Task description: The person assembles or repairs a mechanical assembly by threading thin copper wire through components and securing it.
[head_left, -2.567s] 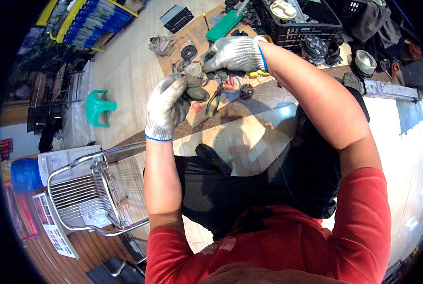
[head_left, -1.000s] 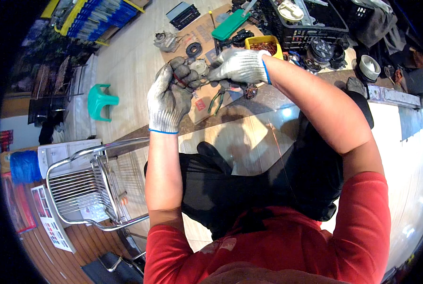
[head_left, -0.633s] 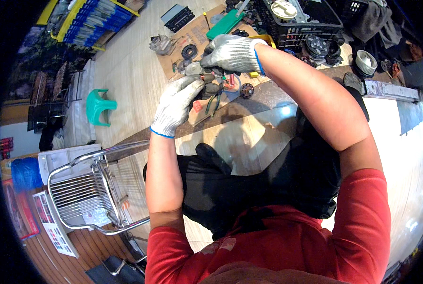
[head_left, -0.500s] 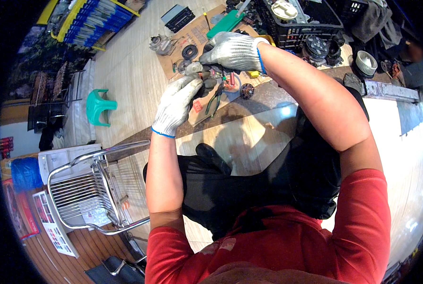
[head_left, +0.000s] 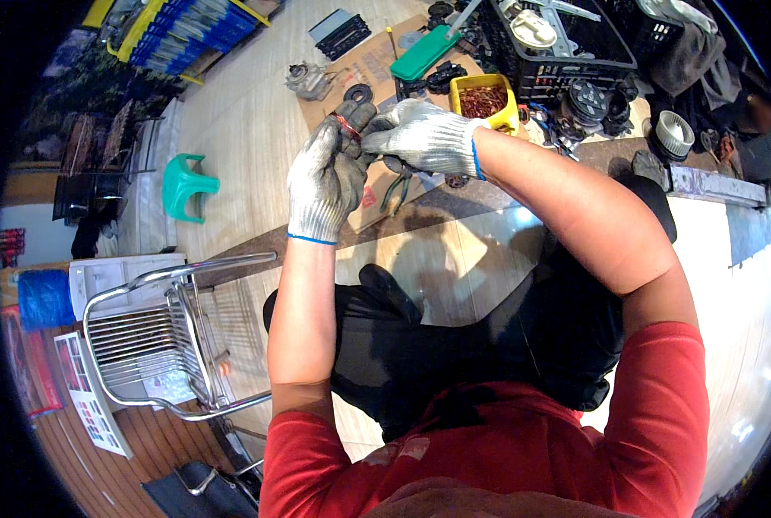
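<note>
My left hand (head_left: 327, 177), in a white knitted glove with grey palm coating, is turned palm up with its fingers curled. Across these fingers lies a thin reddish, wire-like strand (head_left: 348, 128). From the right comes my right hand (head_left: 424, 136), gloved the same way, its fingertips pressed together against the left fingers and palm; what they pinch is hidden. A black ring (head_left: 358, 91) lies just beyond the left fingertips. Below the right hand, green-handled pliers (head_left: 394, 193) rest on the cardboard (head_left: 370, 65). A round rotor-like part (head_left: 457, 181) is partly covered by the right wrist.
A yellow container (head_left: 511, 112) of small reddish-brown pieces stands beyond my right wrist. Behind it are a black crate (head_left: 567, 65) and a green tool (head_left: 424, 53). A metal part (head_left: 308, 81) lies far left. A green stool (head_left: 187, 188) and metal-framed chair (head_left: 157, 337) stand left.
My left hand has turned palm up, and the reddish strand now shows across its fingers. My right hand has moved down against the left one, uncovering the yellow container.
</note>
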Available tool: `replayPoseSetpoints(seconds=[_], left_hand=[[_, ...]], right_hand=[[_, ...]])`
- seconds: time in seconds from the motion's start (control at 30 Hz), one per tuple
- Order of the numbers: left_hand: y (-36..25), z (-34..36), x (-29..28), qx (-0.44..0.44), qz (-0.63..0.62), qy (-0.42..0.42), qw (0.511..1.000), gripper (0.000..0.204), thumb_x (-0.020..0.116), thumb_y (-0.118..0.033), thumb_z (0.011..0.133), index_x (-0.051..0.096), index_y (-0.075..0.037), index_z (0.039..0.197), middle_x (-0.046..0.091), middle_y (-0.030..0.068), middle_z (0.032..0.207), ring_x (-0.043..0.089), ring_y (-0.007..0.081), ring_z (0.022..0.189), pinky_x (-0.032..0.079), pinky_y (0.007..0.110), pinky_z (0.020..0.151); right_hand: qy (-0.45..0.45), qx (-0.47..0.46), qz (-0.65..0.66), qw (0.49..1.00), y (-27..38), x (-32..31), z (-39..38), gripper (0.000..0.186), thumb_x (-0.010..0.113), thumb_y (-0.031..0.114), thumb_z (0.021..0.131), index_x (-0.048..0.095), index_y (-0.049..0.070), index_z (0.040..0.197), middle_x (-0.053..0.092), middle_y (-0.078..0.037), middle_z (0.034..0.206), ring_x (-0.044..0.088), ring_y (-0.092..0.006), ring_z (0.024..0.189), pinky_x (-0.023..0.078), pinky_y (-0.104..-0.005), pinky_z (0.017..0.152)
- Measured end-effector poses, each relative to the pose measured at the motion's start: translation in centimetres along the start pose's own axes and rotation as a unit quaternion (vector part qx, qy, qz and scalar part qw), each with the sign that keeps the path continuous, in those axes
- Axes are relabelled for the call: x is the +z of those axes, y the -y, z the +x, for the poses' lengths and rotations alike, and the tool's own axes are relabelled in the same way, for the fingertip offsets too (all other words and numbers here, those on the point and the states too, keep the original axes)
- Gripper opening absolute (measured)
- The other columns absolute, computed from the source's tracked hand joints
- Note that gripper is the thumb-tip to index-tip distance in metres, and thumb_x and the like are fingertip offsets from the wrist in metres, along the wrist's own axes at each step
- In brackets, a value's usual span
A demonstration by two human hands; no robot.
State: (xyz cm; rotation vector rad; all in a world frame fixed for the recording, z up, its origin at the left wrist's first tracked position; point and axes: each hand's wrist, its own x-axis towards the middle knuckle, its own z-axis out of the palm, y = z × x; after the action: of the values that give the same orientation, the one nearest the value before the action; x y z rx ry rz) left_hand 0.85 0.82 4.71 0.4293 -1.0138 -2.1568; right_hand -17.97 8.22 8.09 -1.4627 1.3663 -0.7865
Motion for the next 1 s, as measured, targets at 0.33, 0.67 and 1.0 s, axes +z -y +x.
replayPoseSetpoints(seconds=[0.33, 0.67, 1.0], left_hand=[[-0.2, -0.1, 0.9, 0.068, -0.05, -0.078, 0.993, 0.046, 0.042, -0.027, 0.105, 0.047, 0.007, 0.136, 0.054, 0.0264, 0.139, 0.054, 0.0415, 0.126, 0.042, 0.054, 0.109], [-1.6, -0.2, -1.0, 0.036, -0.14, 0.023, 0.989, 0.041, 0.047, -0.029, 0.103, 0.054, 0.0, 0.132, 0.064, 0.0193, 0.124, 0.061, 0.0378, 0.113, 0.048, 0.052, 0.099], [-2.2, -1.7, 1.1, -0.044, 0.117, 0.006, 0.992, 0.038, 0.057, -0.027, 0.1, 0.058, 0.006, 0.119, 0.063, 0.0078, 0.09, 0.058, 0.0217, 0.079, 0.047, 0.036, 0.073]], right_hand=[[0.038, -0.002, -0.037, 0.999, 0.1, 0.4, -0.7, 0.042, 0.057, 0.042, 0.093, 0.07, 0.003, 0.101, 0.063, -0.006, 0.072, 0.06, -0.0186, 0.064, 0.048, -0.0336, 0.061], [0.072, 0.041, -0.031, 0.996, -1.1, -0.1, 0.2, 0.037, 0.061, 0.04, 0.092, 0.073, 0.006, 0.098, 0.062, -0.003, 0.068, 0.057, -0.0127, 0.06, 0.045, -0.0297, 0.055], [0.07, 0.06, -0.075, 0.993, -1.1, -3.5, 0.8, 0.035, 0.065, 0.037, 0.09, 0.071, 0.004, 0.08, 0.061, -0.001, 0.061, 0.053, -0.0111, 0.054, 0.041, -0.0304, 0.051]])
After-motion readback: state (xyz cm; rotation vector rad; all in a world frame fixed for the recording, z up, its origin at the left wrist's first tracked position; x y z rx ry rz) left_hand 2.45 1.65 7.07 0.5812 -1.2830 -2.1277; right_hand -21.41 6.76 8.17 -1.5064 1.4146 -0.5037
